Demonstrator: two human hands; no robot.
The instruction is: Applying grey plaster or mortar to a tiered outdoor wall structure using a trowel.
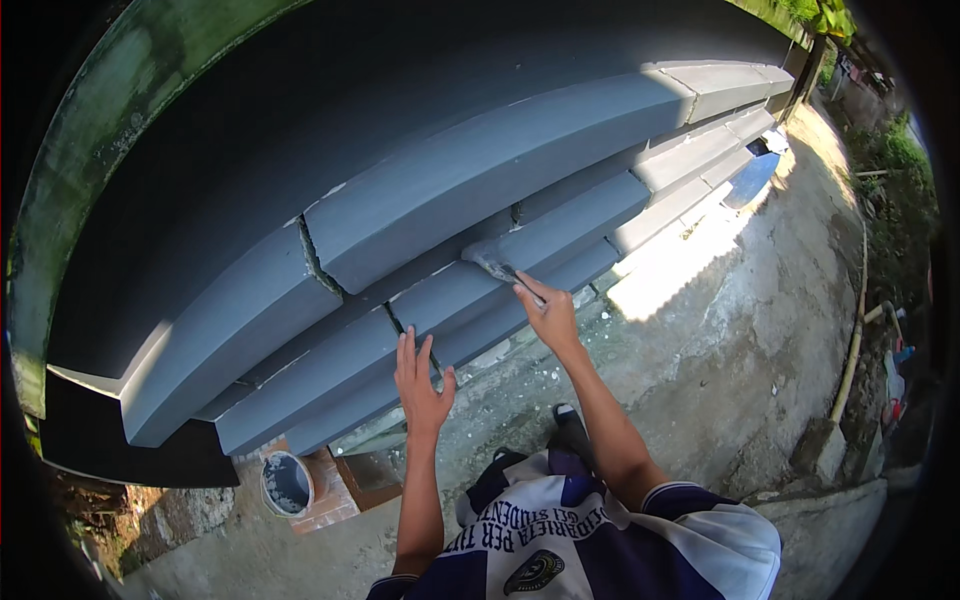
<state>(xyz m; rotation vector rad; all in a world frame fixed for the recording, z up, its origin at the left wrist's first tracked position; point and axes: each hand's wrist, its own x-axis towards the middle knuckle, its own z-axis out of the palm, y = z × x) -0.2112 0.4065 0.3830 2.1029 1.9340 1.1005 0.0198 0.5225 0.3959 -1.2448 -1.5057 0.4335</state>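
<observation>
Now, my right hand (549,316) reaches forward, curled round a grey-smeared paintbrush (494,266) on the grey, stepped block moulding (450,215). My left hand (424,388), spread and empty, points toward its front edge.

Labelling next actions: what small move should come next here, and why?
Probably a short leftward stroke of the brush-like tool along the middle grey ledge: the right hand holds its handle, its tip appears to meet the ledge's far edge, and pale streaks show on that edge to the left.
</observation>
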